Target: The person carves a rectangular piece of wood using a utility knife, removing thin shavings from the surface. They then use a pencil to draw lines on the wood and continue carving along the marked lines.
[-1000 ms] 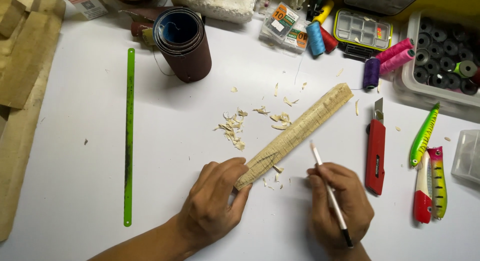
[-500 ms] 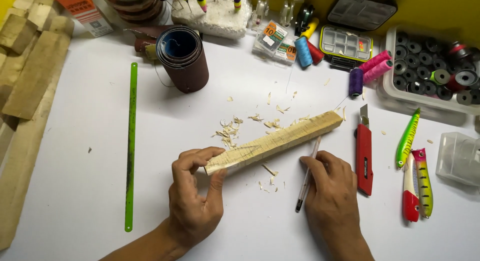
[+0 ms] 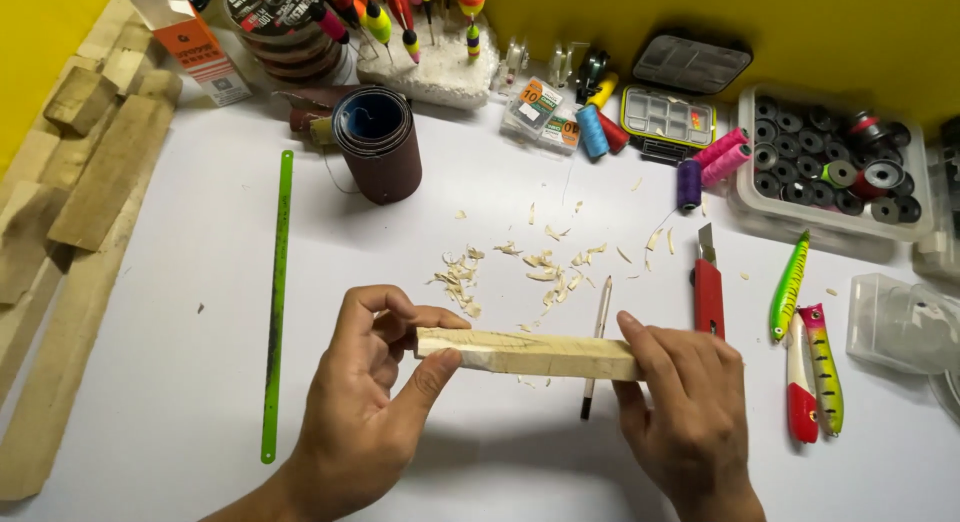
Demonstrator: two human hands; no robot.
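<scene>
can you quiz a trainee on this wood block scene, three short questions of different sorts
1. True or false: both hands grip the wooden block, the left hand at one end and the right hand at the other.
2. Which tool lies just right of the pencil? A) red utility knife B) green saw blade C) roll of sandpaper
3. Fill in: scattered on the white table above the block lie wood ____.

Key: 1 true; 2 A; 3 shavings
</scene>
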